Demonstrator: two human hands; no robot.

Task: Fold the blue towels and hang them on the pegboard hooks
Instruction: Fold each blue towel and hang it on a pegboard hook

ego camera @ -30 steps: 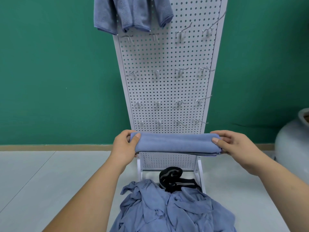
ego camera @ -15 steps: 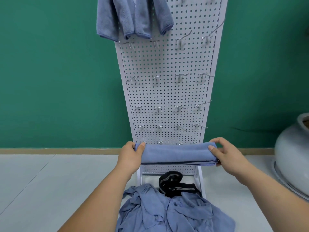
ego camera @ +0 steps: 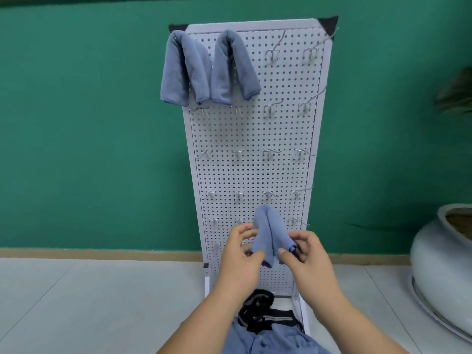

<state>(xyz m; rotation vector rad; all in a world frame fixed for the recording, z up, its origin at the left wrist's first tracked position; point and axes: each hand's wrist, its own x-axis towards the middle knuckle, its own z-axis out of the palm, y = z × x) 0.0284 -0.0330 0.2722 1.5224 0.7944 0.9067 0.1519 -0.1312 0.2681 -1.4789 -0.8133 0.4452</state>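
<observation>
A folded blue towel point(ego camera: 268, 232) is bent into an upside-down U in front of the lower part of the white pegboard point(ego camera: 255, 139). My left hand point(ego camera: 240, 254) pinches its left end and my right hand point(ego camera: 305, 254) pinches its right end, the two ends brought close together. Two folded blue towels hang over hooks at the board's top left, one point(ego camera: 180, 70) beside the other point(ego camera: 233, 69). Bare metal hooks point(ego camera: 271, 53) fill the rest of the board in rows. A heap of unfolded blue towels point(ego camera: 270, 339) lies on the floor below my arms.
A black strap-like object point(ego camera: 258, 312) lies at the pegboard's foot. A large grey ceramic pot point(ego camera: 444, 264) stands on the floor at right, with a plant above it. A green wall is behind the board. The floor is pale tile.
My hands came together, bending the long flat towel in half into an arch. The view tilted up, so the pegboard's top and both hung towels now show fully.
</observation>
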